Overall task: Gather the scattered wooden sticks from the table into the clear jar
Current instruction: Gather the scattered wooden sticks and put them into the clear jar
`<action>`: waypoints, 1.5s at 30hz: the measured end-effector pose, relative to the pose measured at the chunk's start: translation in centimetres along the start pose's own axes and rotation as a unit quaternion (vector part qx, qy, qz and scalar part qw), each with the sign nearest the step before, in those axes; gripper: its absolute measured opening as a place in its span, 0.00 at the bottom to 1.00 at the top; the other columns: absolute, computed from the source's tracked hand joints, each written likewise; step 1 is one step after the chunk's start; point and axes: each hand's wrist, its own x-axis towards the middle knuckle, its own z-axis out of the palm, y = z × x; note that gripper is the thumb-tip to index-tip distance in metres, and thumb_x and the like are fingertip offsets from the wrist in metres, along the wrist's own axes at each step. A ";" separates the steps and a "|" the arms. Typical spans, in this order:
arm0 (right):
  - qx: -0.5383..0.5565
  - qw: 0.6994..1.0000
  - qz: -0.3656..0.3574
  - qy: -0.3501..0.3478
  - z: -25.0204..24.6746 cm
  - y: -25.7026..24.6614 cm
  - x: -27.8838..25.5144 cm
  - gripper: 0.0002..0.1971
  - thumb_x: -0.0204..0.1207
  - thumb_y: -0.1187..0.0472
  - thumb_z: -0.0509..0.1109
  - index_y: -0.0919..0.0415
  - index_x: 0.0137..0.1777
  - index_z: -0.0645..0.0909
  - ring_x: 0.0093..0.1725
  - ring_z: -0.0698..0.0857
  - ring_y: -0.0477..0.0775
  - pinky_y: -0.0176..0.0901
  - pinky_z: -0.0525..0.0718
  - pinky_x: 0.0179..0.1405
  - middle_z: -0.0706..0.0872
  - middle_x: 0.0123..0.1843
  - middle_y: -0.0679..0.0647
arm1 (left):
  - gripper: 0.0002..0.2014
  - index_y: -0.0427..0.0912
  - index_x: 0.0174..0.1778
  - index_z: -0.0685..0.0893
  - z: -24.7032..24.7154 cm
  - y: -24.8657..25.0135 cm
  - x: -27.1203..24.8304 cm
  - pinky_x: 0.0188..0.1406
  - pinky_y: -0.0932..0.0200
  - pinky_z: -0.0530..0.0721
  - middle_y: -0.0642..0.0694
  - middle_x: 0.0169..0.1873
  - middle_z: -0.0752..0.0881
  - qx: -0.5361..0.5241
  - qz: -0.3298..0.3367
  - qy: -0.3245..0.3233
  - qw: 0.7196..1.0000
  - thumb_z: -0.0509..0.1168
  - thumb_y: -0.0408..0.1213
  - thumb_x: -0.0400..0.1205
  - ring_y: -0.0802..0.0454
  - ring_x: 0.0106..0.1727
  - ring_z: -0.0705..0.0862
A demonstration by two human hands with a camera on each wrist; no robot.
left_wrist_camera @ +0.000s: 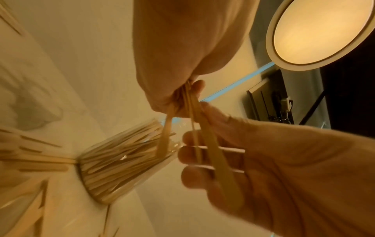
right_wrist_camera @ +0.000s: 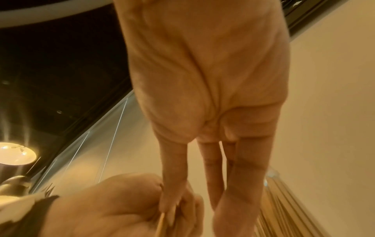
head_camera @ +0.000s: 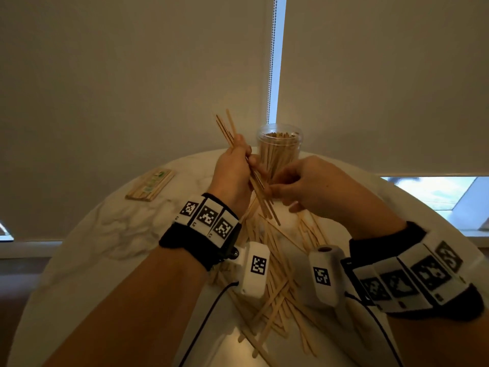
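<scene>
The clear jar [head_camera: 279, 152] stands upright at the table's far side, packed with wooden sticks. My left hand [head_camera: 232, 170] is raised just left of it and grips a slanted bundle of sticks [head_camera: 227, 128] whose tops fan up and left. My right hand [head_camera: 296, 181] meets it in front of the jar and pinches the bundle's lower part between thumb and fingers. In the left wrist view the bundle [left_wrist_camera: 211, 149] runs from my left hand [left_wrist_camera: 172, 56] across my right hand's fingers [left_wrist_camera: 192, 160], beside the jar [left_wrist_camera: 113, 163]. Many loose sticks [head_camera: 275, 276] lie scattered below my wrists.
The round white marbled table [head_camera: 119, 247] carries a flat wrapped pack of sticks [head_camera: 150, 185] at its far left. Roller blinds hang right behind the table, with a bead chain [head_camera: 271, 75] just above the jar. A ceiling lamp [left_wrist_camera: 316, 32] glows overhead.
</scene>
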 end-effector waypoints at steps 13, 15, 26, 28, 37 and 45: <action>0.107 0.986 -0.023 -0.127 -0.3 1.0 -0.2 0.08 0.80 0.57 0.73 0.60 0.53 0.89 0.44 0.93 0.48 0.38 0.90 0.46 0.94 0.45 0.50 | 0.22 0.47 0.34 0.69 0.9 0.9 0.6 0.17 0.62 0.53 0.52 0.24 0.62 -0.023 0.096 -0.138 0.986 0.51 0.57 0.89 0.58 0.21 0.57; 0.073 0.991 -0.039 -0.109 -1.5 1.1 -0.5 0.11 0.79 0.51 0.73 0.54 0.57 0.88 0.46 0.92 0.44 0.38 0.89 0.48 0.94 0.48 0.47 | 0.22 0.48 0.33 0.67 0.7 1.3 0.4 0.17 0.61 0.53 0.51 0.25 0.61 0.046 0.105 -0.167 0.979 0.53 0.58 0.88 0.56 0.22 0.55; 0.157 0.952 -0.130 0.228 -6.3 -0.3 -2.1 0.24 0.88 0.40 0.52 0.43 0.80 0.71 0.73 0.73 0.30 0.31 0.68 0.73 0.76 0.77 0.36 | 0.20 0.41 0.34 0.74 2.4 -1.3 -2.1 0.29 0.58 0.72 0.50 0.24 0.73 0.491 0.218 -0.305 0.786 0.64 0.51 0.86 0.55 0.24 0.71; 0.072 0.987 -0.088 0.114 -4.6 -0.7 -2.0 0.23 0.89 0.41 0.51 0.48 0.68 0.83 0.55 0.81 0.29 0.29 0.73 0.55 0.86 0.60 0.38 | 0.19 0.42 0.29 0.75 3.1 -1.5 -2.3 0.28 0.65 0.71 0.54 0.22 0.74 0.509 0.250 -0.294 0.770 0.64 0.41 0.86 0.61 0.23 0.72; 0.117 0.984 -0.097 0.097 -3.8 -0.2 -1.1 0.13 0.87 0.43 0.58 0.43 0.65 0.79 0.59 0.85 0.42 0.45 0.81 0.62 0.88 0.59 0.45 | 0.32 0.48 0.27 0.62 2.0 1.9 -1.6 0.18 0.63 0.59 0.52 0.21 0.61 0.073 0.098 -0.200 0.972 0.45 0.73 0.81 0.55 0.21 0.56; 0.123 0.984 -0.032 -0.127 1.6 0.8 0.3 0.15 0.76 0.58 0.77 0.59 0.60 0.79 0.32 0.85 0.52 0.46 0.87 0.39 0.86 0.38 0.56 | 0.21 0.46 0.28 0.61 1.1 2.7 -0.7 0.19 0.60 0.52 0.51 0.20 0.58 -0.179 0.110 -0.168 0.963 0.52 0.51 0.86 0.55 0.20 0.54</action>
